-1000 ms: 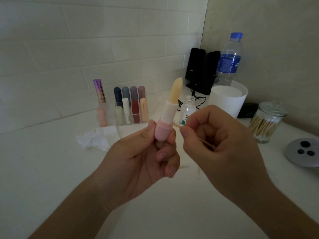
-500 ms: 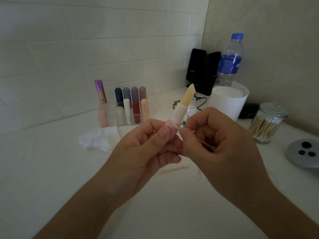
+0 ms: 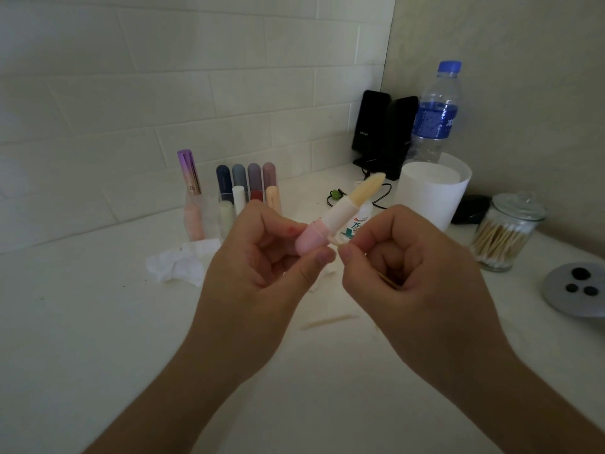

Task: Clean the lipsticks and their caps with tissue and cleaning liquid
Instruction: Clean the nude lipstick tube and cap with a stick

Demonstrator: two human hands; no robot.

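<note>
Two hands are up side by side over the white counter (image 3: 98, 322): the left hand (image 3: 262, 276) curls its thumb and fingers round the pink bottom of the open lipstick (image 3: 314, 239), which leans up to the right with its pale yellow stick bare, and the right hand (image 3: 419, 280) is a fist pinching a thin cotton swab (image 3: 336, 241) whose tip touches the lipstick just above the pink part. Most of the swab is hidden in the fist, the small cleaning liquid bottle (image 3: 357, 222) behind the lipstick shows only a bit of label, and the lipstick's top looks blurry.
</note>
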